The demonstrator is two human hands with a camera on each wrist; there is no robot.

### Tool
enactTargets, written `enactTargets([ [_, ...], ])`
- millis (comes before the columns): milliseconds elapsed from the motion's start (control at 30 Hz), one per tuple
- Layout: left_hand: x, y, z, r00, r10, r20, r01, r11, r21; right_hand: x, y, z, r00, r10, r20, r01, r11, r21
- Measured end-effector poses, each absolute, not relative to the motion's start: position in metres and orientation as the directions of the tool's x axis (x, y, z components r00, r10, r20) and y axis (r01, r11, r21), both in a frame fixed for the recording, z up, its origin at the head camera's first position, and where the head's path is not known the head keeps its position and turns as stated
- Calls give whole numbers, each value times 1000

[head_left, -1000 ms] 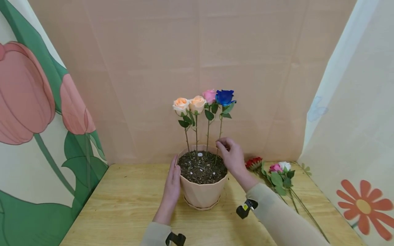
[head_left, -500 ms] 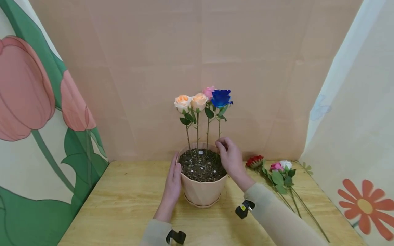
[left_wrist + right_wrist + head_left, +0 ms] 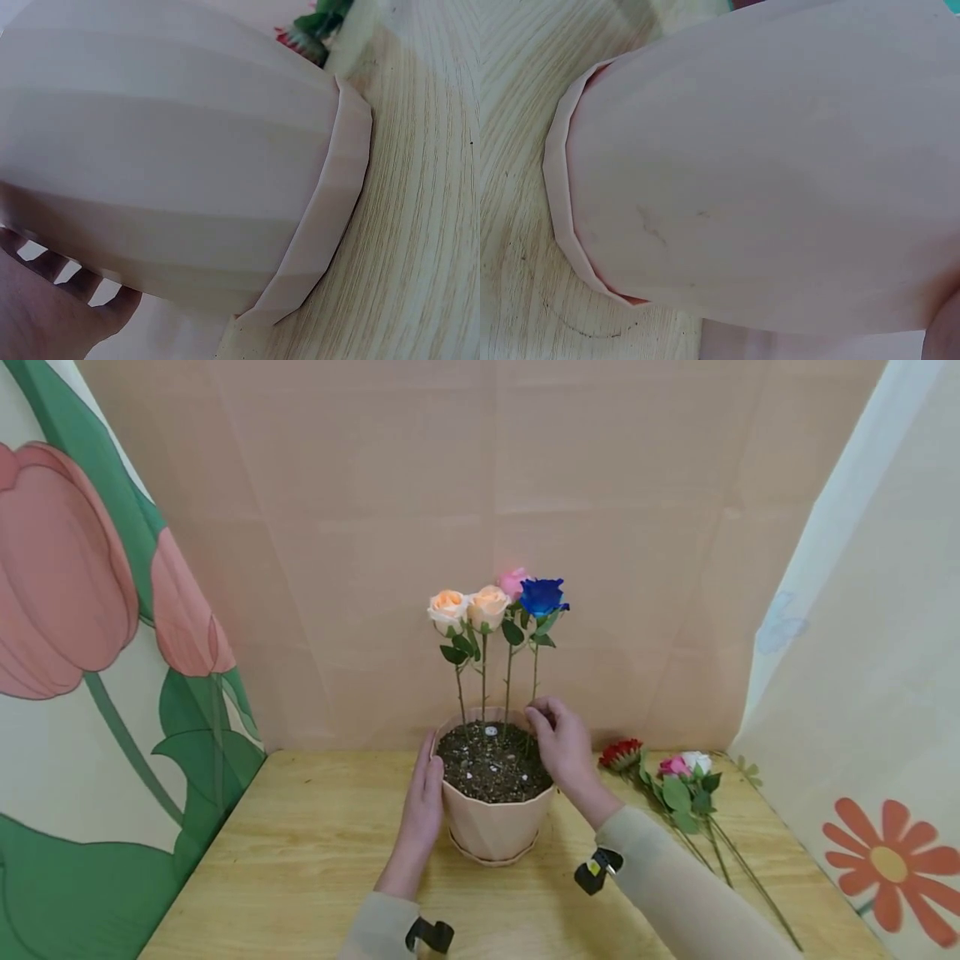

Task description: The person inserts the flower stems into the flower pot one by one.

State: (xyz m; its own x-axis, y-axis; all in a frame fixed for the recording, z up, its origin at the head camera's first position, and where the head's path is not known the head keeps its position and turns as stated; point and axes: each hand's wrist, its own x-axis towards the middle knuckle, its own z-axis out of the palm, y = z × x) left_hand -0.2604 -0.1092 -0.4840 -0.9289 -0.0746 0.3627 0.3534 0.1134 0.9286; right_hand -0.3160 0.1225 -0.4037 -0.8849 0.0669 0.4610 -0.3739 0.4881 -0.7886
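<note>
Pot [image 3: 498, 828] and blue rose [image 3: 542, 597]

Pinkish-tan backdrop [image 3: 375, 527] spans the far side, with a tulip print [image 3: 67, 585] on the left and a daisy print [image 3: 887, 863] on the right. Before it lies the wooden worktop [image 3: 300, 843], where the pot stands upright near the back edge, its saucer [image 3: 322, 217] beneath. Dark soil [image 3: 491, 781] lies inside. Loose flowers [image 3: 677, 793] with red, pink and white heads rest on the wood to the right. The left hand [image 3: 423, 797] lies along the pot's left side, fingers straight and touching it. The right hand [image 3: 562, 743] pinches the blue rose's stem between thumb and fingers, just above the soil. The blue rose stands upright at the pot's right; beside it rise a pink rose [image 3: 513, 582] and two peach roses [image 3: 489, 607]. White flecks [image 3: 491, 731] dot the soil.
</note>
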Motion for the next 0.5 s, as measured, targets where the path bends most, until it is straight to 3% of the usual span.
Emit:
enactTargets([
  [500,-261,-109,-485,-928,-87,362,350,127,928,-315,125,-402,-884,138,447,-339,470,-815],
])
